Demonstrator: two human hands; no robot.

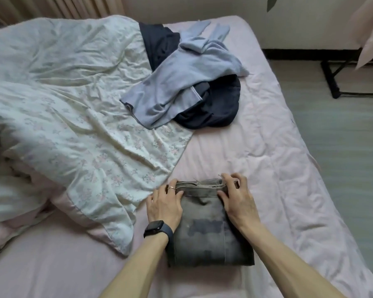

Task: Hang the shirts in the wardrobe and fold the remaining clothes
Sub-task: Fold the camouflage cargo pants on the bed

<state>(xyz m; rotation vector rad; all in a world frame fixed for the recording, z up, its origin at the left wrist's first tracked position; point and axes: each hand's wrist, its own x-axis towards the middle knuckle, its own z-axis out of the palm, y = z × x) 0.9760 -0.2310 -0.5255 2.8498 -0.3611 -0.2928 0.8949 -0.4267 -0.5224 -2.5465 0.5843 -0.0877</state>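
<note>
Pink bed (256, 147) carries folded grey trousers (209, 235) by its near edge; my left hand (165, 206) and right hand (235, 198) press spread fingers on their far end, seemingly squaring the layers.

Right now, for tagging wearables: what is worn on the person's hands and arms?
No sleeves show; both forearms are bare. The left hand has a thin ring on one finger and a dark smartwatch on its wrist. The right hand wears nothing.
</note>
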